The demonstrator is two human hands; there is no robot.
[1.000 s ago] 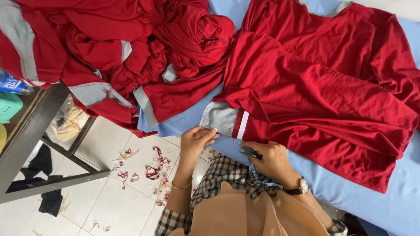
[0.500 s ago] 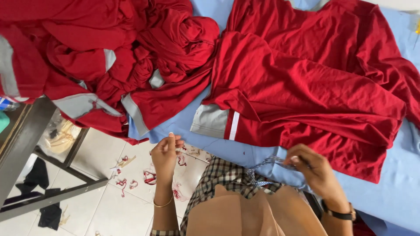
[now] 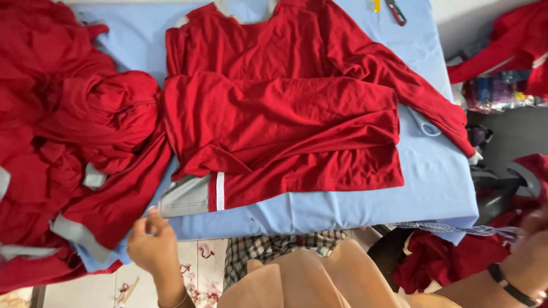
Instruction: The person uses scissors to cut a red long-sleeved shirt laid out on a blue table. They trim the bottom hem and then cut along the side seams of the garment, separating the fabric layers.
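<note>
A red long-sleeved shirt point(image 3: 279, 131) with a grey and white side panel lies spread flat on the blue-covered table point(image 3: 365, 205). My left hand point(image 3: 151, 244) hovers at the table's near edge, just below the shirt's grey hem corner. Its fingertips are pinched together with nothing visible between them. My right hand point(image 3: 528, 251) is blurred at the far right, off the table, with a dark watch strap on the wrist. A thin blue-and-white patterned strip point(image 3: 456, 229) runs from the table's near right corner into that hand.
A heap of red garments point(image 3: 68, 148) with grey trim covers the table's left end. Blue-handled scissors point(image 3: 425, 122) peek from under the shirt's right sleeve. A red-handled tool point(image 3: 395, 11) lies at the far edge. More red cloth point(image 3: 434, 259) sits on the floor at right.
The view has swung right, so the whole shirt shows now. My right hand has pulled far out to the right, off the shirt. My left hand stays low at the table's edge.
</note>
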